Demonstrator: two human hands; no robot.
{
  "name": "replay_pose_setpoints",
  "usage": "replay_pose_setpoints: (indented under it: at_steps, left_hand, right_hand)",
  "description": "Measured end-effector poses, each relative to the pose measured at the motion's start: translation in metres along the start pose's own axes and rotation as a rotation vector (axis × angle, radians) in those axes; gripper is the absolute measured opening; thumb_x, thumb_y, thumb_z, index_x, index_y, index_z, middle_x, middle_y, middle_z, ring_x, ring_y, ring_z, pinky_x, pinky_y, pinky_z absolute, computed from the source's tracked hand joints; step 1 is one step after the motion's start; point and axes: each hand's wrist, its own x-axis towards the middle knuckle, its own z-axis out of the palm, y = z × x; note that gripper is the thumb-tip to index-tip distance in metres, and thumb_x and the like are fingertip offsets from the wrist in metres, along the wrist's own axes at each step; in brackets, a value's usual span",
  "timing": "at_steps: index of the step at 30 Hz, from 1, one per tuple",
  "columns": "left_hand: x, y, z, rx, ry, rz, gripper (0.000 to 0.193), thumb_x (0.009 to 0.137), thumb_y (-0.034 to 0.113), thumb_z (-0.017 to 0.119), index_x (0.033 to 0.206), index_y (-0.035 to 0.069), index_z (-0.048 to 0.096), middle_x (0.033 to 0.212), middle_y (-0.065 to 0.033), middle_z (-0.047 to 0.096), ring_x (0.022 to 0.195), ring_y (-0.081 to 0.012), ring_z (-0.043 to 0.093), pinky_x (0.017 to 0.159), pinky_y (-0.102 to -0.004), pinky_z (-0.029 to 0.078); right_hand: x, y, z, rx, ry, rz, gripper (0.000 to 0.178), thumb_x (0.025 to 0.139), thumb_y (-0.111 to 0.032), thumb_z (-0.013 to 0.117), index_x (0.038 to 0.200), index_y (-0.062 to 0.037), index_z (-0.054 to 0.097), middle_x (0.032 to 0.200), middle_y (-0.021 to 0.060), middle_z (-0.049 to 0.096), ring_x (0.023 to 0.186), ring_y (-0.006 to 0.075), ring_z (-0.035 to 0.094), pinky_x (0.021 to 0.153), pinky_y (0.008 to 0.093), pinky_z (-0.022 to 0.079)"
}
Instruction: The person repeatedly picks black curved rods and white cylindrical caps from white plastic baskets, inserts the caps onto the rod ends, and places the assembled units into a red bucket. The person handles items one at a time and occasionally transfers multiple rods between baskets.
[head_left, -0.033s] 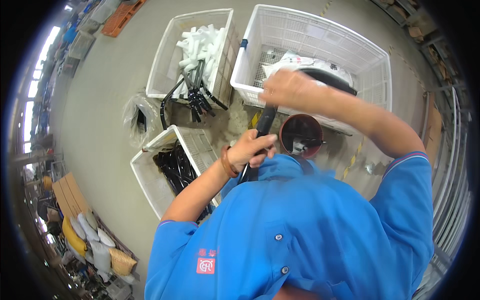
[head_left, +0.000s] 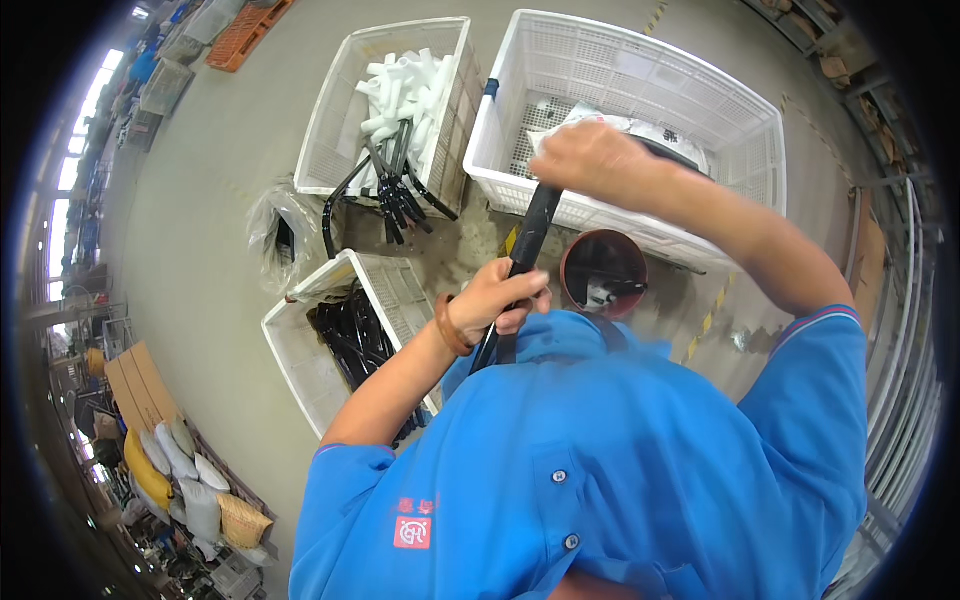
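Note:
A black tube point(head_left: 485, 350) slants up from my waist, with my left hand point(head_left: 500, 298) closed around it. Further up the tube is a thicker black sleeve, like a handle grip point(head_left: 536, 228), with pale specks on it. My right hand point(head_left: 590, 160) is in a fist at the sleeve's upper end, slightly blurred by motion, and its palm side is hidden. Just right of the grip stands a reddish-brown bucket point(head_left: 612, 250) with dark contents and some pale pieces. Beyond my right hand, a large white crate point(head_left: 625, 228) holds a white sack point(head_left: 575, 122) and a curved black piece.
At upper left, a white crate point(head_left: 318, 150) holds white tubes point(head_left: 405, 90) and bent black tubes point(head_left: 395, 205) hanging over its edge. Nearer, a tilted white crate point(head_left: 290, 345) contains glossy black pieces point(head_left: 350, 335). A clear plastic bag point(head_left: 265, 235) lies beside them.
My right hand has shifted slightly right. More of the black grip shows between my hands, while my left hand stays nearly in place.

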Motion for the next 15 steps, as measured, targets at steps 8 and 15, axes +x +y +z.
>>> replay_pose_setpoints:
  at_steps: [8, 15]
  left_hand:
    - [-0.010, -0.039, 0.011, 0.396, 0.268, 0.175, 0.022, 0.089, 0.023, 0.072, 0.093, 0.006, 0.060, 0.077, -0.0009, 0.057, 0.064, -0.0061, 0.049, 0.057, -0.0235, 0.041]
    - [-0.023, -0.055, -0.020, 0.298, 0.239, 0.093, 0.027, 0.089, 0.026, 0.073, 0.096, 0.003, 0.059, 0.075, -0.0006, 0.059, 0.066, -0.0082, 0.053, 0.060, -0.0257, 0.044]
  right_hand:
    - [-0.028, 0.023, 0.019, 0.684, -0.416, 0.120, 0.022, 0.076, -0.020, 0.074, 0.086, -0.0057, 0.061, 0.072, 0.0125, 0.065, 0.072, 0.0328, 0.065, 0.063, 0.0411, 0.050]
    - [0.031, -0.008, 0.051, 0.869, -0.797, -0.016, 0.022, 0.074, -0.021, 0.075, 0.081, -0.0035, 0.064, 0.072, 0.0130, 0.065, 0.072, 0.0351, 0.064, 0.067, 0.0474, 0.049]
